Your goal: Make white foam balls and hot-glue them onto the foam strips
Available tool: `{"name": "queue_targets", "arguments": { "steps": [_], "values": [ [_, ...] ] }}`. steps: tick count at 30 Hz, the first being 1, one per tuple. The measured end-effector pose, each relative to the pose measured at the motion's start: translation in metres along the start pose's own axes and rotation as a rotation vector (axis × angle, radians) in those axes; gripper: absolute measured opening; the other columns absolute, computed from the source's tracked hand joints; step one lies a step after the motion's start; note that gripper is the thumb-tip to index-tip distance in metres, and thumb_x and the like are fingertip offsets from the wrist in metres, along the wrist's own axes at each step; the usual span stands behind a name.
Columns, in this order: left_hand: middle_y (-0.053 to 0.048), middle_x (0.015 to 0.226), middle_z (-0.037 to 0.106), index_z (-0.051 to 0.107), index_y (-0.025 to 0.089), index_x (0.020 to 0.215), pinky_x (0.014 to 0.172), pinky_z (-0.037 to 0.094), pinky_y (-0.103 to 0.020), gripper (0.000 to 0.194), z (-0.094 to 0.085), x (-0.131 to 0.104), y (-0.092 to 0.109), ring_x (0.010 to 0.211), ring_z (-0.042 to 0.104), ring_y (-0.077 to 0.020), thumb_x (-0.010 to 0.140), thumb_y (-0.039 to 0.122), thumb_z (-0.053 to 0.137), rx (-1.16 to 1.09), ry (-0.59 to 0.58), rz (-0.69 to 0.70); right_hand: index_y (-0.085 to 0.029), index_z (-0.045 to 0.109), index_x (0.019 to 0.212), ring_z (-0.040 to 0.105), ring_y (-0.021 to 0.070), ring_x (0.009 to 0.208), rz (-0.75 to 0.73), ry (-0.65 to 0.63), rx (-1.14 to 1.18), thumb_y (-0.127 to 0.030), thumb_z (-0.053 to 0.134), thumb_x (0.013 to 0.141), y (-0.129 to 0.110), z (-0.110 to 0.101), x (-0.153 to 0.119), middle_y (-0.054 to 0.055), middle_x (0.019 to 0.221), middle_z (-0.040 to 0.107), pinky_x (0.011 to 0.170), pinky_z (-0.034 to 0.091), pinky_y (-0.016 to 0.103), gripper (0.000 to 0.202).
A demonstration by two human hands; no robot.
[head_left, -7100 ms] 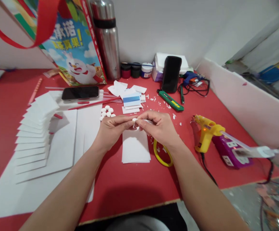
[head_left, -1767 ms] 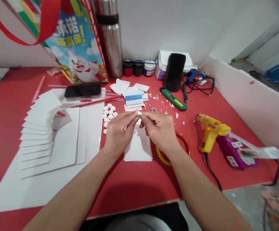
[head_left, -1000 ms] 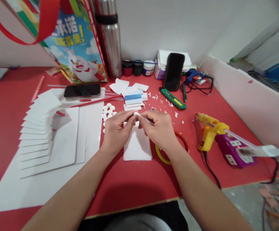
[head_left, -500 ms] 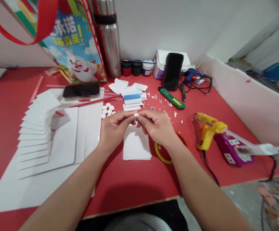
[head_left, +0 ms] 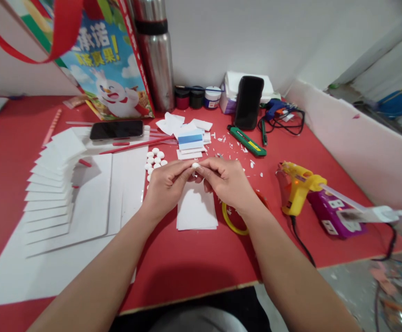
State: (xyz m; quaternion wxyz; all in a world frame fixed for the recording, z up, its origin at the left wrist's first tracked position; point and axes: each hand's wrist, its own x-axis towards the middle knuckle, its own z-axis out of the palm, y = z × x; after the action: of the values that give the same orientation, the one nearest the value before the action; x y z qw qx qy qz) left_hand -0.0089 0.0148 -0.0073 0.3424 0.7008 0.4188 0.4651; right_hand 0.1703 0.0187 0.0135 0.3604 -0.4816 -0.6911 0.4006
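Observation:
A small round white piece (head_left: 195,165) is pinched between the fingertips of both hands, above the red table. My left hand (head_left: 169,180) grips it from the left, thumb and forefinger closed. From the right, my right hand (head_left: 223,177) holds the same piece, its lower fingers curled under. What the piece is made of I cannot make out. Several similar white round pieces (head_left: 155,157) lie just beyond my left hand, partly hidden by it. Below both hands lies a stack of white paper cards (head_left: 196,210).
A staircase-like row of folded white card (head_left: 50,198) stands at left. Phones (head_left: 117,130), a green utility knife (head_left: 247,141) and paper scraps (head_left: 190,138) lie behind. At right are a yellow glue gun (head_left: 301,182) with its cord, a purple box (head_left: 334,216) and a yellow ring (head_left: 233,221).
Both hands stay in nearly the same place, the fingers shifting slightly around the white piece. More of the loose white pieces shows beside my left hand.

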Motion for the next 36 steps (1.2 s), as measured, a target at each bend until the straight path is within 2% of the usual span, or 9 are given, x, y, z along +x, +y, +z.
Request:
{"name": "queue_targets", "arguments": {
  "steps": [5,7,9,13,18,24,27,32,36],
  "values": [
    [-0.005,0.085,0.077,0.080,0.020,0.097,0.079,0.053,-0.029,0.023,0.003,-0.001,0.000,0.077,0.069,-0.0174,0.100,0.027,0.059,0.090,0.059,0.058,-0.018,0.068,0.077,0.063,0.0134,0.063,-0.101,0.102,-0.158,-0.023,0.056,0.098,-0.002,0.008,-0.001,0.003,0.072,0.072,0.066,0.047,0.028,0.024],
    [-0.005,0.083,0.076,0.080,0.021,0.096,0.079,0.053,-0.030,0.023,0.003,-0.001,0.001,0.078,0.069,-0.0180,0.100,0.028,0.058,0.091,0.059,0.042,-0.018,0.068,0.076,0.064,0.0139,0.063,-0.065,0.129,-0.128,-0.025,0.058,0.097,-0.004,0.011,-0.001,0.004,0.072,0.072,0.067,0.048,0.028,0.024],
    [-0.004,0.085,0.077,0.080,0.022,0.099,0.080,0.054,-0.030,0.023,0.002,0.000,0.000,0.080,0.070,-0.0188,0.100,0.029,0.058,0.073,0.064,-0.003,-0.017,0.069,0.078,0.063,0.0133,0.057,0.088,0.089,0.084,-0.035,0.059,0.098,-0.005,0.010,0.001,0.005,0.072,0.073,0.062,0.050,0.028,0.028],
    [-0.005,0.101,0.080,0.080,0.022,0.107,0.082,0.055,-0.031,0.022,0.000,0.001,-0.001,0.089,0.072,-0.0209,0.097,0.027,0.061,0.052,0.085,-0.048,-0.015,0.071,0.102,0.064,0.0147,0.053,0.439,-0.023,0.622,-0.054,0.057,0.098,-0.002,0.001,0.006,0.008,0.079,0.075,0.051,0.054,0.028,0.042],
    [-0.005,0.094,0.080,0.081,0.020,0.104,0.076,0.055,-0.028,0.021,-0.002,0.002,-0.002,0.080,0.072,-0.0182,0.097,0.028,0.063,-0.005,0.086,-0.079,-0.014,0.073,0.091,0.052,0.0076,0.052,0.443,-0.098,0.772,-0.041,0.072,0.090,0.002,-0.002,0.007,0.002,0.075,0.066,0.047,0.048,0.021,0.027],
    [-0.005,0.086,0.078,0.080,0.016,0.100,0.069,0.056,-0.025,0.020,0.000,0.003,-0.002,0.070,0.072,-0.0156,0.092,0.031,0.068,-0.110,0.117,-0.180,-0.015,0.076,0.087,0.040,0.0043,0.049,0.295,-0.010,0.516,-0.034,0.072,0.087,0.001,0.006,0.005,-0.004,0.068,0.056,0.047,0.040,0.020,0.019],
    [-0.005,0.089,0.079,0.080,0.017,0.100,0.069,0.057,-0.025,0.021,0.000,0.002,-0.004,0.071,0.072,-0.0153,0.092,0.032,0.069,-0.145,0.124,-0.194,-0.016,0.077,0.084,0.044,0.0055,0.047,0.213,0.062,0.296,-0.035,0.069,0.090,-0.004,0.007,0.004,-0.002,0.068,0.061,0.045,0.039,0.021,0.022],
    [-0.004,0.088,0.078,0.080,0.018,0.103,0.070,0.058,-0.025,0.021,-0.001,0.002,-0.006,0.073,0.073,-0.0153,0.094,0.033,0.068,-0.143,0.118,-0.165,-0.019,0.079,0.106,0.052,0.0084,0.050,0.148,0.088,0.045,-0.032,0.067,0.093,-0.007,0.007,0.002,0.001,0.074,0.071,0.049,0.042,0.022,0.022],
    [-0.005,0.088,0.077,0.080,0.018,0.101,0.070,0.058,-0.025,0.020,-0.001,0.002,-0.006,0.072,0.072,-0.0153,0.093,0.033,0.069,-0.125,0.108,-0.142,-0.018,0.078,0.088,0.058,0.0117,0.058,0.134,0.148,-0.039,-0.036,0.067,0.092,-0.003,0.010,0.001,0.003,0.071,0.071,0.054,0.042,0.023,0.021]
  ]
}}
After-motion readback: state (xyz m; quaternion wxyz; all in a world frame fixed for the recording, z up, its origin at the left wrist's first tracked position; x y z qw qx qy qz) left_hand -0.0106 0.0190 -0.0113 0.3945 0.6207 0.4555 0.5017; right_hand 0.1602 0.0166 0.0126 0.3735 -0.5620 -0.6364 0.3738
